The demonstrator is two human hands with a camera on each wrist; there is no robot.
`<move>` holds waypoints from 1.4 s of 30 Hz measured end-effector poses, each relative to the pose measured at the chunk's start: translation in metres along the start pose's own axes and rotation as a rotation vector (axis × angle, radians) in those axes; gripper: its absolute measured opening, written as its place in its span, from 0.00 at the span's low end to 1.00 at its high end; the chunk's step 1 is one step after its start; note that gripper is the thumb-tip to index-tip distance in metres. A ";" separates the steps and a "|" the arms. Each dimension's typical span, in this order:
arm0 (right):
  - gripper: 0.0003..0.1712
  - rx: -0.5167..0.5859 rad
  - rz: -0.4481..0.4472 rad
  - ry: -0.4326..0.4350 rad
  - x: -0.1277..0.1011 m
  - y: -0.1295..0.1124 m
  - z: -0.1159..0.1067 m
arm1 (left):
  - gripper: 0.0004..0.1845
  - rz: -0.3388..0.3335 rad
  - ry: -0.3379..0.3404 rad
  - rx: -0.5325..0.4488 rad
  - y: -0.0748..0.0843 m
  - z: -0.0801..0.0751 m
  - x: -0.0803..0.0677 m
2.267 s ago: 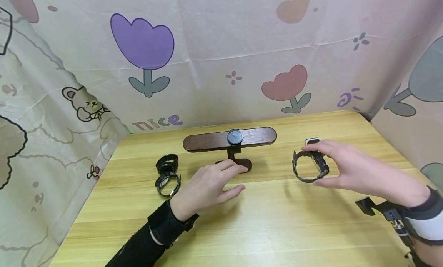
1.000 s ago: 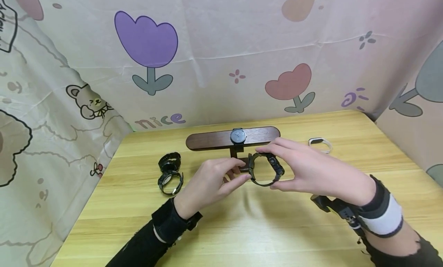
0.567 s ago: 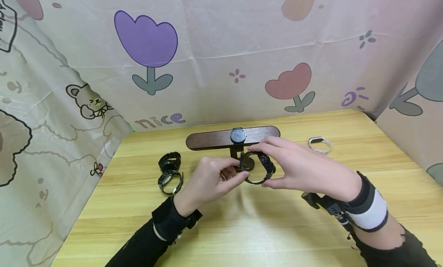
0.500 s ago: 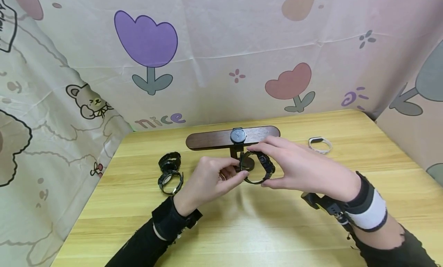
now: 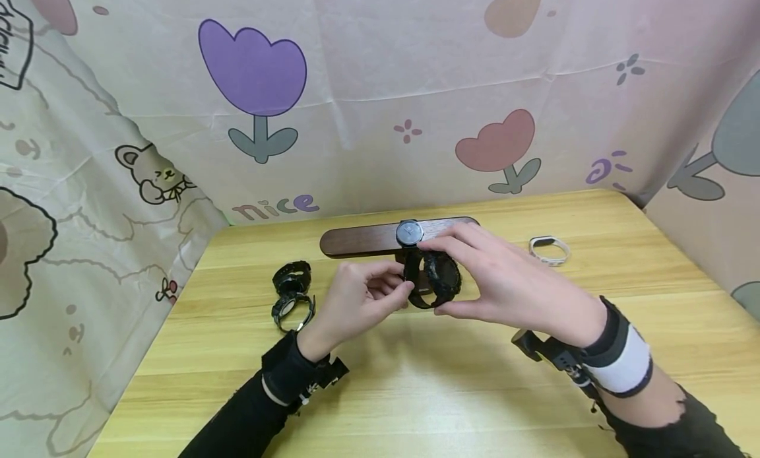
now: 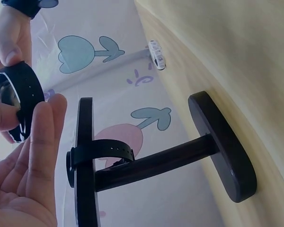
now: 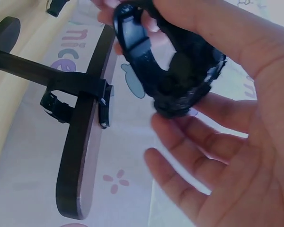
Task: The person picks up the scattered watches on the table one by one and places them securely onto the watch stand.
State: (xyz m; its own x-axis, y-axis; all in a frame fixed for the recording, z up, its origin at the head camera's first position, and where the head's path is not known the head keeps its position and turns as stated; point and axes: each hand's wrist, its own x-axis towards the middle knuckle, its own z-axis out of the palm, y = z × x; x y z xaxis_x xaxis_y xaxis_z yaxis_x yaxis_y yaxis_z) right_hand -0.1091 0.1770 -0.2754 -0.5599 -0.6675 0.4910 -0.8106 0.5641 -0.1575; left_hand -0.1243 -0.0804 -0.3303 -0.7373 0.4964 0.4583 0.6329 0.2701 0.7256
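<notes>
Right hand (image 5: 505,283) has its grip curled round a black watch (image 5: 436,280), thumb under the band loop, fingers over the top, watch held up off the bench (image 5: 415,379) just in front of the wooden stand (image 5: 362,241). Left hand (image 5: 356,299) pinches the left side of the same watch band with thumb and fingertips; in the left wrist view the fingers (image 6: 42,137) lie fairly straight against the band edge. Watch face is turned toward the left hand, band closed in a loop. In the right wrist view the watch (image 7: 180,66) sits in the right palm with the fingers (image 7: 189,156) spread below it.

Stand is a dark T-shape, its crossbar near the far edge of the bench at the middle, and a dark-dial watch (image 5: 408,233) is strapped round the crossbar centre, just behind the held watch. Foot of the stand (image 6: 222,146) rests on the bench.

Two more black watches (image 5: 289,293) lie touching each other toward the left edge, well apart from the hands. A white band (image 5: 549,249) lies toward the far right corner. Patterned cloth (image 5: 380,95) with tulips walls in the bench on three sides
</notes>
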 end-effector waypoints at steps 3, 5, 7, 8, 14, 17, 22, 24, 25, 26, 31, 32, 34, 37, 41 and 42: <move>0.45 0.012 -0.021 0.039 0.001 0.001 0.002 | 0.08 -0.017 0.002 -0.048 0.000 -0.001 0.000; 0.45 0.015 -0.027 0.056 0.002 0.001 0.003 | 0.08 -0.023 0.005 -0.071 -0.001 -0.002 0.000; 0.45 0.023 -0.032 0.068 0.003 0.001 0.004 | 0.08 -0.026 0.009 -0.080 -0.001 -0.002 0.001; 0.45 0.026 -0.036 0.074 0.003 0.001 0.005 | 0.08 -0.026 0.011 -0.083 -0.001 -0.002 0.001; 0.44 0.085 -0.065 0.096 0.005 0.002 0.009 | 0.08 -0.021 0.014 -0.082 -0.003 -0.002 0.001; 0.44 0.134 -0.072 0.091 0.005 0.002 0.011 | 0.08 -0.025 0.006 -0.077 -0.003 -0.002 0.001; 0.44 0.212 -0.084 0.089 0.005 0.004 0.016 | 0.09 -0.026 -0.016 -0.063 -0.006 -0.002 0.001; 0.44 0.245 -0.084 0.091 0.005 0.005 0.018 | 0.10 -0.020 -0.028 -0.050 -0.007 -0.001 0.001; 0.44 0.266 -0.079 0.088 0.005 0.005 0.018 | 0.10 -0.020 -0.034 -0.044 -0.007 -0.001 0.001; 0.44 0.286 -0.073 0.084 0.005 0.006 0.019 | 0.11 -0.018 -0.039 -0.036 -0.007 -0.001 0.002; 0.44 0.331 -0.041 0.071 0.004 0.010 0.017 | 0.12 -0.017 -0.056 -0.022 -0.005 -0.001 0.003; 0.44 0.330 -0.040 0.072 0.004 0.011 0.017 | 0.12 -0.017 -0.056 -0.020 -0.005 -0.001 0.003; 0.44 0.325 -0.040 0.076 0.003 0.013 0.017 | 0.12 -0.019 -0.054 -0.009 -0.006 -0.002 0.003; 0.43 0.325 -0.037 0.084 0.002 0.017 0.016 | 0.11 -0.012 -0.046 0.014 -0.006 -0.004 0.003; 0.44 0.322 -0.018 0.100 0.001 0.021 0.014 | 0.10 0.004 -0.029 0.049 -0.006 -0.008 0.004; 0.44 0.323 -0.011 0.103 0.000 0.022 0.014 | 0.10 0.009 -0.023 0.057 -0.005 -0.009 0.004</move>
State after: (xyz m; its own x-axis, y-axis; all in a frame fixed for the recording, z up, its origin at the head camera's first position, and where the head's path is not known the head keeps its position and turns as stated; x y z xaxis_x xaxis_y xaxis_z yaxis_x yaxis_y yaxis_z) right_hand -0.1294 0.1827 -0.2905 -0.5439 -0.6104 0.5758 -0.8382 0.3631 -0.4069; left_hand -0.1327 -0.0875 -0.3279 -0.7260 0.5181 0.4522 0.6525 0.3114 0.6909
